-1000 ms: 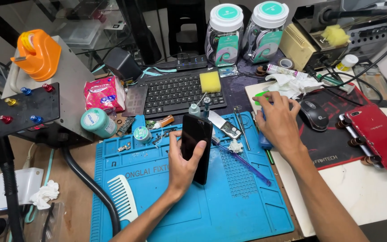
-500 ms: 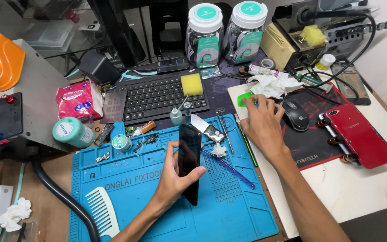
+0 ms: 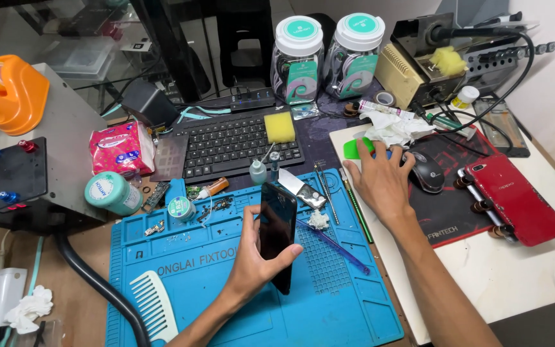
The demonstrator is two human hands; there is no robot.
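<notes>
My left hand (image 3: pixel 255 260) grips a black smartphone (image 3: pixel 277 231) and holds it upright over the blue work mat (image 3: pixel 329 308). My right hand (image 3: pixel 380 180) rests palm down on the white table top, fingers spread, fingertips touching a green plastic pry card (image 3: pixel 356 149). A black mouse (image 3: pixel 426 171) lies just right of that hand. A crumpled white tissue (image 3: pixel 390 127) sits just beyond the fingertips.
A black keyboard (image 3: pixel 239 144) with a yellow sponge (image 3: pixel 279 127) lies behind the mat. A red phone (image 3: pixel 520 198) in a clamp sits at right. Tweezers, a small bottle (image 3: pixel 258 171), a white comb (image 3: pixel 154 305), a black hose (image 3: pixel 97 283), two jars (image 3: pixel 322 58) and a soldering stand (image 3: pixel 419 64) surround the area.
My right hand has reached further back to the green card. The view has shifted slightly. My left hand keeps holding the phone upright.
</notes>
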